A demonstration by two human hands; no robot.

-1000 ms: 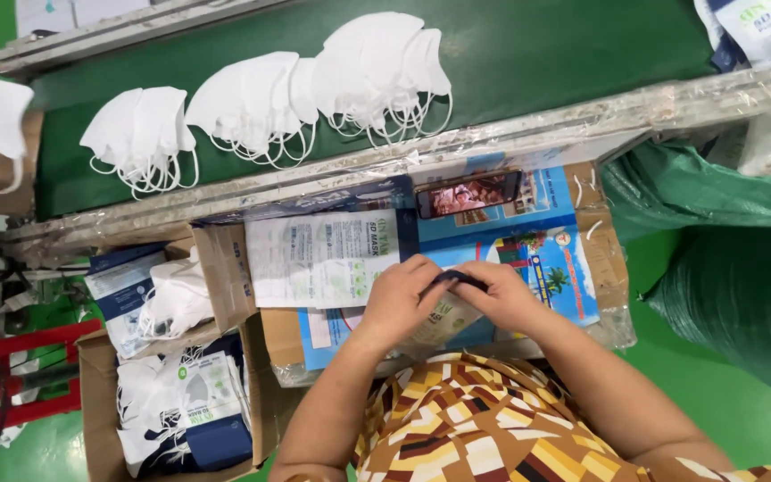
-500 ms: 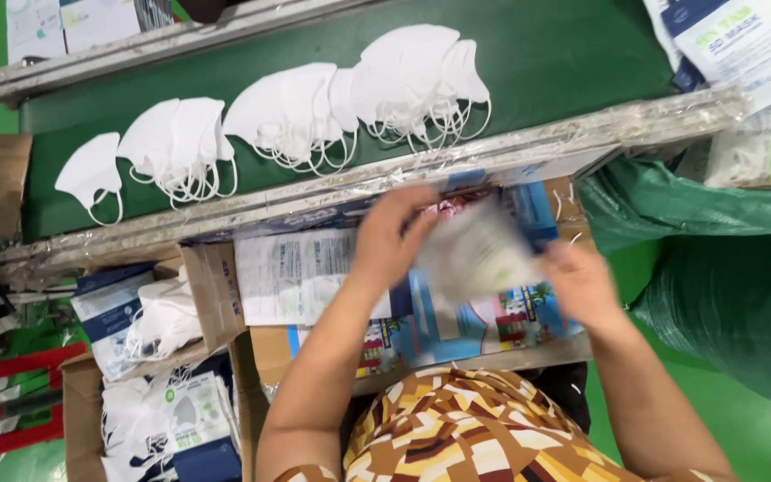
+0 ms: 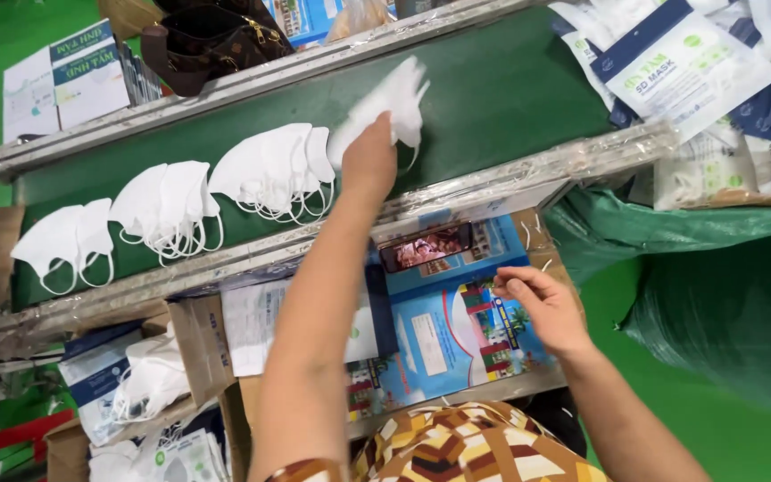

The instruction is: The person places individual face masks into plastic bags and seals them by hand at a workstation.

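Two hands, one stack of masks on belt

Left hand [image 3: 369, 161] pinches a stack of white fabric face masks [image 3: 385, 107] over the green conveyor belt [image 3: 510, 89], beside three more white stacks [image 3: 269, 170]. Right hand [image 3: 542, 303], fingers loosely curled, empty, hovers above blue printed cartons [image 3: 457, 330].

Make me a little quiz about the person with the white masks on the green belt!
1. True or false: the left hand holds a white mask over the green belt.
2. How many piles of masks lie on the belt to the left of that hand? A) one B) three C) six
3. Fill in: the right hand hovers over a blue ____.

Key: 1 true; 2 B; 3 leaflet.
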